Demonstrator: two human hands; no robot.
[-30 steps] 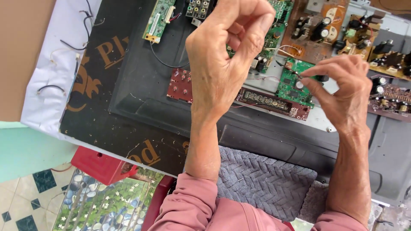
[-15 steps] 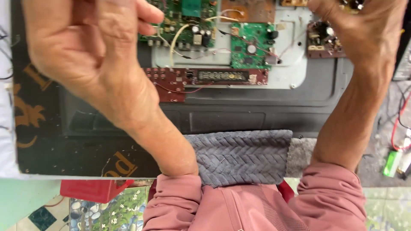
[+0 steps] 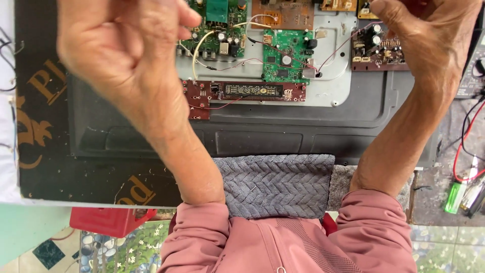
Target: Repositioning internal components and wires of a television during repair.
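My left hand [image 3: 121,55] is raised over the left of an opened black device casing [image 3: 283,131], fingers curled into a fist with nothing visible in it. My right hand [image 3: 429,40] is up at the top right, fingers closed. A thin reddish wire [image 3: 343,48] rises from the green circuit board [image 3: 285,55] to its thumb. Below the green board lies a long red-brown display board [image 3: 252,92] on the metal plate. Neither hand touches the boards.
More circuit boards sit along the top, one brown board [image 3: 379,50] beside my right wrist. A grey knitted cloth [image 3: 275,184] lies on my lap. A black mat with gold print [image 3: 45,151], a red box [image 3: 108,220], a green lighter [image 3: 454,197] and red test leads [image 3: 462,146] surround the casing.
My right hand has lifted off the green board to the top right. The view has swung so the casing lies straight across, and both hands sit higher and closer.
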